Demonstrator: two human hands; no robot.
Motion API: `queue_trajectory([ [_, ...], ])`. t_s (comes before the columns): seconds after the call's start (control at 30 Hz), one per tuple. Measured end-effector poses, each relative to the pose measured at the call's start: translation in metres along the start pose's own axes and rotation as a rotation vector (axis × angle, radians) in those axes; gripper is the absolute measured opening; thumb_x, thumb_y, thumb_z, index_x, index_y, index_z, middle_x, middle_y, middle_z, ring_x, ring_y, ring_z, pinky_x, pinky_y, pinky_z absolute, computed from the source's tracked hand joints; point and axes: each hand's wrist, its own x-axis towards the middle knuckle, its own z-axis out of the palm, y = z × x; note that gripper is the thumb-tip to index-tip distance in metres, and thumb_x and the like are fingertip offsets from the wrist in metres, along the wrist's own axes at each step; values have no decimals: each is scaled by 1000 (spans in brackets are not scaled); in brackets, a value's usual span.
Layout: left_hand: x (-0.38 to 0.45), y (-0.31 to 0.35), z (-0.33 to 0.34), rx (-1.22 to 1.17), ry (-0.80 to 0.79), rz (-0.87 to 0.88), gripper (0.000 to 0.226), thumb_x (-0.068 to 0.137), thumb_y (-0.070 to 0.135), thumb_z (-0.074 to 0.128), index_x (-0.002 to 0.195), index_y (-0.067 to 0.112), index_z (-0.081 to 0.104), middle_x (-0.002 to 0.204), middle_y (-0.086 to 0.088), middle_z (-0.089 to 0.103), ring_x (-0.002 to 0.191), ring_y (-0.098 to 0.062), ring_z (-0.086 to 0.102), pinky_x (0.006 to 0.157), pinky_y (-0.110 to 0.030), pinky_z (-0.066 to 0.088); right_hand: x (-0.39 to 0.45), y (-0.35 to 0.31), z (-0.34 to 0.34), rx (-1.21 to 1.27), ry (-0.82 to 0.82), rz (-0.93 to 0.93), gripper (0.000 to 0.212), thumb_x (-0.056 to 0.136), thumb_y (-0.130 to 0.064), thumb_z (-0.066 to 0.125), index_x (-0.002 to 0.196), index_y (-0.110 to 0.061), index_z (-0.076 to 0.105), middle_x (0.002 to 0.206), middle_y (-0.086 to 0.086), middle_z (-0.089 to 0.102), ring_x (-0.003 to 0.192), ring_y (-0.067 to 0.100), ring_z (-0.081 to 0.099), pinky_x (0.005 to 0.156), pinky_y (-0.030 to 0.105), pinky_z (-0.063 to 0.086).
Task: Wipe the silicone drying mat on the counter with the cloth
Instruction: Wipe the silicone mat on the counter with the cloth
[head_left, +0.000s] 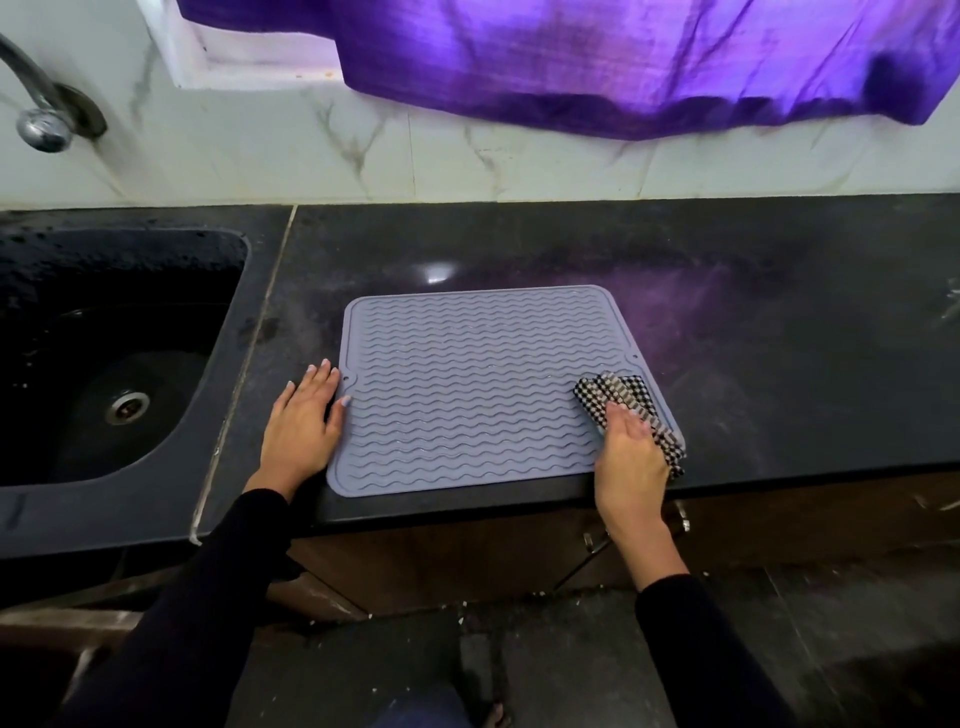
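The mat (478, 389) lies flat on the desk (727, 312). My left hand (306, 421), fingers flat, steadies its left edge. My right hand (631, 457) grips the cloth (623, 395) at the near-right corner; most ribbing appears unwiped.

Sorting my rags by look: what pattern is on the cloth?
A black-and-white check, seen in the head view on the cloth under the right hand.

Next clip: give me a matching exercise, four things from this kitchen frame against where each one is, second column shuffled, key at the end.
Things
1. checked cloth
2. left hand
3. sink
4. purple curtain

Places
A. hanging over the marble wall
B. set into the counter, left of the drying mat
C. flat on the counter at the mat's left edge
D. under the right hand, on the mat's near right corner

Pairs: 1-D, 2-C, 3-B, 4-A
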Motion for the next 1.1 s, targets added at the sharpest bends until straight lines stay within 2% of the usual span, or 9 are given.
queue_trajectory([
  [0.07,0,1,0,-14,5,-4,48,99,30,38,141,7,35,151,-7,29,142,-19,21,116,-37,11,1,-4,-7,-7,-23,6,49,88,4,49,136,-4,42,137,18,49,129,30,46,106,39,38],
  [0.17,-1,1,-2,-52,13,-14,48,98,31,41,140,9,38,150,-6,31,141,-18,23,116,-37,12,20,-1,-31,72,-63,86,32,93,-10,48,124,-10,55,112,19,65,105,38,58,89,42,47],
  [0.27,-2,3,-5,-80,24,-26,49,96,34,44,139,10,40,149,-6,34,141,-18,25,116,-37,13,58,23,-51,486,-192,302,23,90,-22,54,105,-13,69,102,19,67,104,37,59,92,42,47],
  [0.37,-4,3,-6,-79,47,-29,50,96,38,42,138,11,42,148,-6,36,140,-18,28,115,-35,14,77,19,-55,696,-60,432,21,89,-22,54,81,-10,69,90,14,67,102,36,61,90,42,49],
  [0.5,-5,3,-6,-71,48,-31,59,92,49,32,136,13,45,146,-5,40,138,-17,31,115,-35,17,72,-25,-40,464,-31,232,30,94,-14,47,120,-11,61,115,19,64,109,38,56,90,37,44],
  [0.6,-4,2,-5,-62,46,-32,59,91,49,31,136,13,45,146,-5,41,137,-18,33,115,-37,19,50,-43,-4,274,-85,69,36,93,-14,51,129,-8,52,129,16,57,119,31,51,100,35,40],
  [0.7,-3,2,-4,-51,43,-34,57,92,47,31,136,14,45,146,-5,40,137,-18,33,115,-37,19,40,-44,16,193,-52,28,48,93,-15,52,138,-5,41,145,12,41,137,25,35,115,32,21],
  [1.0,-5,3,-2,-20,39,-31,57,93,45,28,138,14,42,148,-4,37,139,-15,28,115,-32,14,38,-43,17,162,7,4,55,83,3,59,136,-5,45,142,12,46,134,23,41,115,34,27],
  [1.1,-6,4,-2,-10,41,-32,57,93,46,27,138,15,42,148,-3,37,139,-15,28,116,-33,14,45,-44,6,190,-26,75,49,87,-1,54,135,-10,47,134,14,54,125,30,49,104,38,38],
])
